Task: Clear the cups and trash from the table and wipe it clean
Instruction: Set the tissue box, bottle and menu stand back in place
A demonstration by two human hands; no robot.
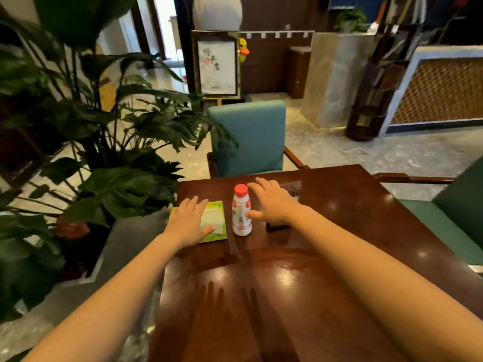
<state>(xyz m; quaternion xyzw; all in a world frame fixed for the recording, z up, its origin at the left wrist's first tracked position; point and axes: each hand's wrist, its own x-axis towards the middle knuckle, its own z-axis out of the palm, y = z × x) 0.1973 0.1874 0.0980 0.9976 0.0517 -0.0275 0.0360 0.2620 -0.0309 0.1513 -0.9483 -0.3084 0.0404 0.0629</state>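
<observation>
The bottle (241, 210) is standing toward the table's (339, 244) far-left corner, open tabletop lying rightward. The left hand (192, 222) is resting flat on a green pack (215, 218) at the edge; the right hand (274, 202), spread open beside the bottle, is half-hiding a dark object (277, 227).

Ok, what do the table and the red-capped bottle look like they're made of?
The table looks like dark wood with a glossy varnish: lights reflect on it as bright spots. The bottle seems plastic, opaque white under a printed red-and-white label, with a smooth red cap; the shape suggests plastic, but that is a guess.
</observation>
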